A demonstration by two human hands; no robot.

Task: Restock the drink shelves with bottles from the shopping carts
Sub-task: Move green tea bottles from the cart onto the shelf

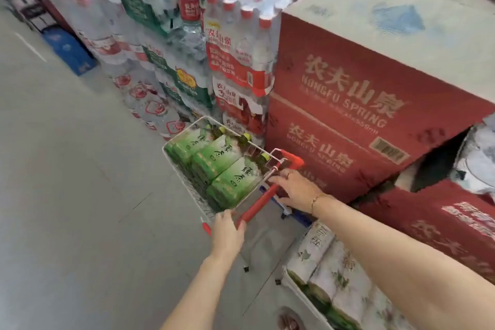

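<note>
Hauling step here: our left hand (227, 232) grips the shopping cart's red handle (258, 203), while our right hand (297, 190) lies on it, grip unclear. Next we'd need to steer the green tea bottles (219, 162) shelf-side.

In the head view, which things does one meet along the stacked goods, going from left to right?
blue box → green-labelled water packs → red-capped bottle pack → red cartons
</note>
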